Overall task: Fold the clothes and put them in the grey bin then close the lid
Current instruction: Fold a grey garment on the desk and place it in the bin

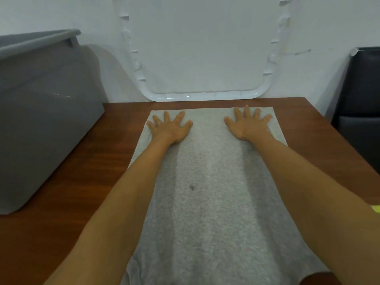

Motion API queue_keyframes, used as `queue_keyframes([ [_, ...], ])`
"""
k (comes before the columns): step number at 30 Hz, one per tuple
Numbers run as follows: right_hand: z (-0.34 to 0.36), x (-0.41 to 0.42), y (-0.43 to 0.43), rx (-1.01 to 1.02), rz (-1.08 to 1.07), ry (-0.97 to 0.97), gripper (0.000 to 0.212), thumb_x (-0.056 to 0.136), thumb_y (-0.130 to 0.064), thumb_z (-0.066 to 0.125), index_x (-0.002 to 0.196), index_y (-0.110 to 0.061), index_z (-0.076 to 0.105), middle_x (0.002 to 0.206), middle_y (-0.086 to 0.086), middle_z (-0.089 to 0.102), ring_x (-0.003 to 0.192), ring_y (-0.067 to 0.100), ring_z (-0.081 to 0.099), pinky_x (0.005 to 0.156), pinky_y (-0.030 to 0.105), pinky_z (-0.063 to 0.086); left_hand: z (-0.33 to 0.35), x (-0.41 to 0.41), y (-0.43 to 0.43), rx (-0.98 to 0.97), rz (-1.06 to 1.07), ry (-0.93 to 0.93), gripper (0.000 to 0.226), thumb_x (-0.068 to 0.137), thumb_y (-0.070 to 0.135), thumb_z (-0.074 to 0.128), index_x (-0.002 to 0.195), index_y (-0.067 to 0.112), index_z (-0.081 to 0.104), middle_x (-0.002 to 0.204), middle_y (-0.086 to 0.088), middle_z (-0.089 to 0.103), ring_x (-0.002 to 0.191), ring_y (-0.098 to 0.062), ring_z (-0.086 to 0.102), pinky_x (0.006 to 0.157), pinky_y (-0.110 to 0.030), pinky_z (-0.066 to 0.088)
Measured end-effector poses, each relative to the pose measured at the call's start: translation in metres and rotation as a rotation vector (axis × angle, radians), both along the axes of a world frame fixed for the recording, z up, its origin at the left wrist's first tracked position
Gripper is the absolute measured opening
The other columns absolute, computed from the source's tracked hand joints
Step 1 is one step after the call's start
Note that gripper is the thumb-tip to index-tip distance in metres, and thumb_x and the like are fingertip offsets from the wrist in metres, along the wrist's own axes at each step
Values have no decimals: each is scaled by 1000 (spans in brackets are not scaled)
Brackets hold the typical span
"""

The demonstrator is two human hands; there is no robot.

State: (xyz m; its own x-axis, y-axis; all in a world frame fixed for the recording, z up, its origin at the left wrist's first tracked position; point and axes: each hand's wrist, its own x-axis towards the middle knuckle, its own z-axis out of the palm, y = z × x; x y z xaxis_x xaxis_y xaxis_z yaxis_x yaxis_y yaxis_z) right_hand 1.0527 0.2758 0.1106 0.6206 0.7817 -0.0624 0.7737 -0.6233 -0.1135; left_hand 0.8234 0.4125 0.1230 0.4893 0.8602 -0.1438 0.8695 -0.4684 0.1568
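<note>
While the speckled grey fabric garment (205, 192) lies flat on the brown wooden table (86, 171), the left hand (169, 128) and right hand (248, 124) press its twelve o'clock end, fingers spread straight, gripping nothing. The grey plastic bin (41, 120) stands at nine o'clock.

— Can you see any words or numbers?
— No, none I can read. The grey cloth (205, 182) is plain. The grey bin (41, 120) has no label facing us.
— And the clear lid (205, 95)?
— No writing shows on it. None on the brown worktop (82, 182) either.
</note>
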Motion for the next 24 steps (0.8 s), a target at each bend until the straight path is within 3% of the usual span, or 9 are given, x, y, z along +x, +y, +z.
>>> queue_keyframes([
  [2, 4, -6, -1, 50, -8, -48, 77, 100, -69, 12, 163, -26, 15, 171, 11, 8, 155, 43, 8, 118, 70, 0, 0, -4, -7, 154, -42, -90, 71, 98, 71, 14, 156, 38, 37, 164, -13, 32, 151, -45, 23, 120, -66, -6],
  [4, 8, -17, -6, 110, 9, -197, 70, 105, -56, 19, 158, -13, 31, 163, 19, 31, 150, 42, 26, 122, 65, 11, -1, -10, -21, 440, -124, -242, 60, 101, 52, 22, 118, 22, 72, 119, -8, 71, 119, -30, 62, 123, -65, 5],
  [5, 11, -24, -9, 126, 20, -259, 66, 107, -51, 20, 155, -9, 37, 157, 20, 40, 147, 41, 32, 122, 62, 14, 0, -11, -30, 512, -152, -293, 54, 101, 45, 28, 101, 18, 74, 100, -4, 74, 101, -25, 67, 123, -63, 11],
  [7, 15, -38, -15, 135, 35, -271, 61, 108, -47, 20, 150, -10, 45, 152, 19, 47, 144, 41, 38, 123, 59, 14, 2, -14, -48, 472, -171, -289, 43, 103, 37, 38, 91, 15, 73, 88, -4, 72, 86, -25, 67, 121, -60, 23],
  [10, 18, -63, -33, 115, 50, -176, 60, 108, -48, 20, 145, -11, 50, 144, 19, 53, 135, 40, 46, 121, 59, 19, 12, -19, -77, 347, -166, -243, 37, 102, 37, 41, 96, 14, 71, 97, -8, 72, 92, -32, 67, 107, -56, 42],
  [12, 20, -79, -50, 89, 85, -137, 59, 107, -49, 22, 144, -13, 50, 143, 18, 53, 133, 40, 46, 119, 59, 22, 19, -25, -94, 287, -174, -182, 39, 102, 40, 41, 113, 17, 70, 114, -10, 70, 107, -34, 65, 105, -55, 43],
  [16, 20, -109, -98, 34, 75, -103, 59, 105, -53, 24, 143, -16, 51, 146, 17, 49, 137, 40, 42, 118, 60, 23, 24, -50, -131, 115, -155, -67, 55, 104, 53, 37, 151, 28, 48, 151, -9, 50, 136, -36, 47, 114, -59, 34],
  [22, 21, -158, -176, 46, 52, -21, 64, 104, -59, 22, 150, -20, 44, 156, 17, 38, 143, 43, 32, 120, 61, 19, 22, -106, -194, 21, -124, -28, 64, 104, 64, 23, 163, 37, 19, 171, -6, 12, 156, -39, 9, 122, -64, 6],
  [24, 21, -170, -200, 44, 45, 27, 68, 103, -64, 20, 157, -24, 34, 164, 18, 26, 148, 47, 23, 121, 62, 13, 18, -129, -209, -10, -94, -23, 65, 104, 66, 19, 163, 39, 13, 172, -5, 4, 157, -39, 2, 123, -63, 1],
])
